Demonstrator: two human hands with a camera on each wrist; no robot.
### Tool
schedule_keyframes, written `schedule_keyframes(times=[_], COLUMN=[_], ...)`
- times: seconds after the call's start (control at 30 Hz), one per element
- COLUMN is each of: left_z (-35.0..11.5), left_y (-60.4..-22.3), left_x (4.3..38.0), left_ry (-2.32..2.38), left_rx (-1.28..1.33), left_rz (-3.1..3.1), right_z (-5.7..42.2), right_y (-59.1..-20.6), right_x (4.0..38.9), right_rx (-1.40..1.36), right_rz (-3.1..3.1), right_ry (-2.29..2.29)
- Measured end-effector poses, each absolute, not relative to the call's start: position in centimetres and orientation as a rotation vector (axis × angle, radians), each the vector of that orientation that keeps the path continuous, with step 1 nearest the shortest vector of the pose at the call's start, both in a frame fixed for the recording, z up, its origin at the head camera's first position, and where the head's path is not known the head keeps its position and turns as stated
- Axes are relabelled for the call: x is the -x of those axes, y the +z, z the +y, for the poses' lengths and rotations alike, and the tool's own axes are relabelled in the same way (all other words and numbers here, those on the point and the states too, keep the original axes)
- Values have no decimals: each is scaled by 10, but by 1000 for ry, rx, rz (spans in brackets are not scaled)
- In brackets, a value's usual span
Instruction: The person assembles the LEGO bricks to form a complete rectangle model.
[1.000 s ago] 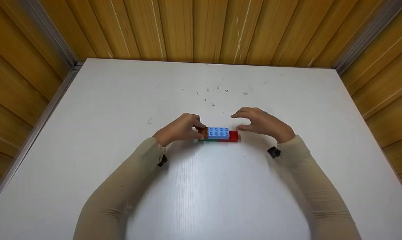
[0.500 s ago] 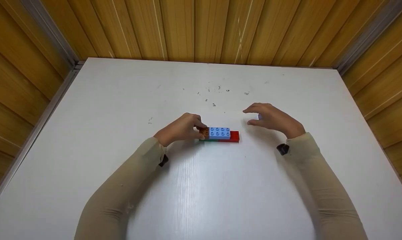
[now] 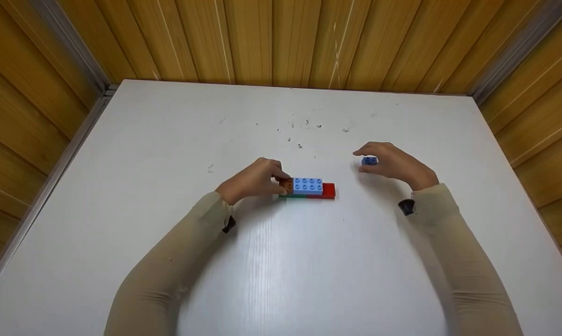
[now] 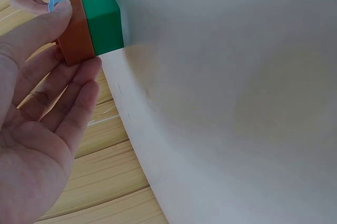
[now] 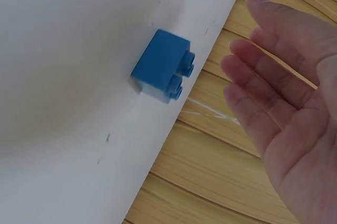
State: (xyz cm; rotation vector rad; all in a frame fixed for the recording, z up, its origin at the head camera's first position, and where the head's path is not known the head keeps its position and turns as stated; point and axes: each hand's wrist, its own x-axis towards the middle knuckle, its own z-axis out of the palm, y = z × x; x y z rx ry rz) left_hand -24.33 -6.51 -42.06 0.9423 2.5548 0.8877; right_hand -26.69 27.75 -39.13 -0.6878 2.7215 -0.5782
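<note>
At mid-table, my left hand (image 3: 255,181) pinches an orange-brown brick (image 4: 78,32) between thumb and fingers. That brick sits at the left end of a low stack. Beside it in the top layer is a light blue brick (image 3: 308,186) with several studs. Underneath lie a green brick (image 4: 102,16) and a red brick (image 3: 329,190), whose right end sticks out. My right hand (image 3: 395,162) hovers around a small dark blue brick (image 5: 160,61), thumb and fingers spread on either side. In the right wrist view there is a gap between the fingers and this brick, which stands on the table.
The white table (image 3: 281,261) has small dark scuff marks (image 3: 307,122) beyond the hands. Yellow wood-look panels (image 3: 290,42) rise behind its far edge and along both sides.
My right hand has moved right and slightly away from the stack, and the small dark blue brick now shows between its thumb and fingers. The left hand stays on the stack.
</note>
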Motion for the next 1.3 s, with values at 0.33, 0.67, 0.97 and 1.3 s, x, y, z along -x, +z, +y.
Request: schedule_keyframes(times=[0.33,0.67,0.97,1.3], left_z=[-66,-66,-66,-66], left_y=[-423,-423,-422,-420], left_x=[244,243,244,245], left_ry=[888,869,892,887], left_rx=[-952,-968,-982,-978], left_rz=[2560,2571,2563,2552], right_z=[287,293,298,300], right_y=[-396,-396,-401,-404], right_x=[272,273,276,278], right_rx=[592,505,538,473], right_rz=[2732,2701,2715,2687], right_ry=[-527,-508,-505,-501])
